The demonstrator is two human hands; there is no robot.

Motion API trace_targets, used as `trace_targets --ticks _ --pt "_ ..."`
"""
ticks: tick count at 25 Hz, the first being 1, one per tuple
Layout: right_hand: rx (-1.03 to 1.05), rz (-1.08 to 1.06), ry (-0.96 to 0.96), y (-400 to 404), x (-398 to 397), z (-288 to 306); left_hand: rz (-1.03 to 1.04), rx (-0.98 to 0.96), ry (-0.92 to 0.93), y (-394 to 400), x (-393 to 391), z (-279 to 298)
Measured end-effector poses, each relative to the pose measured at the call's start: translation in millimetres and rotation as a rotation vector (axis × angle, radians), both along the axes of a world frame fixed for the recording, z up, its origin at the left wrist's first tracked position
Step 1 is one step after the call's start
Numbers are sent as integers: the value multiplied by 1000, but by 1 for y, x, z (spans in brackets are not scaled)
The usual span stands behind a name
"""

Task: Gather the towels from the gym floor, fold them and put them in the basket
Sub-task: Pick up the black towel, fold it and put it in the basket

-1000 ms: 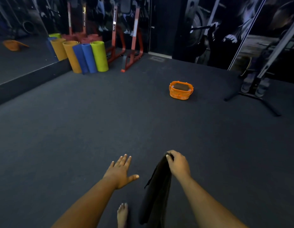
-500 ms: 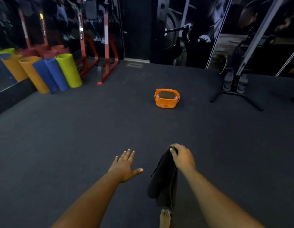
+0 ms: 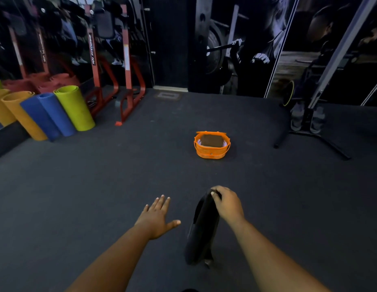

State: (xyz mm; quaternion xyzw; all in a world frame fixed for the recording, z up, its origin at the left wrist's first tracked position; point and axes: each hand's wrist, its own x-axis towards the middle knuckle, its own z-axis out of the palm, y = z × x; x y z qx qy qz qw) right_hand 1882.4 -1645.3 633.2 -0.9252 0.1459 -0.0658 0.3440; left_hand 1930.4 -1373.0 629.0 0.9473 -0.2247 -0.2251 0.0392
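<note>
Carrying a dark towel (image 3: 202,228) pinched at its top in our right hand (image 3: 227,205), left hand (image 3: 156,218) spread flat and empty, we're well short of the orange basket (image 3: 211,153), so folding likely comes next.

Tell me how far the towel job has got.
Done: the orange basket on the gym floor already holds at least one folded brown towel. In hand: the right hand grips a dark towel hanging by its top edge; the left hand is open and holds nothing. Left: fold this towel if it needs it and put it in the basket. No other loose towels show in view.
</note>
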Motion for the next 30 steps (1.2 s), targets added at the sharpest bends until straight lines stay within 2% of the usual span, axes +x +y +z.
trace_targets --ticks 8,12,16,20,25,30 --pt "-37 -44 -27 -49 193 -3 -40 -49 25 -59 212 -31" --pt "-104 -64 39 -72 276 11 -88 -46 46 -83 320 -26" --pt "-39 -92 14 -102 360 24 -126 -54 36 -115 427 -15" --pt "144 54 8 -132 432 30 -208 -140 37 -166 503 -8" --pt "65 358 -61 -174 523 53 -277 -376 91 -253 583 8" --pt "147 318 -258 -223 594 78 -103 -388 70 -298 638 2"
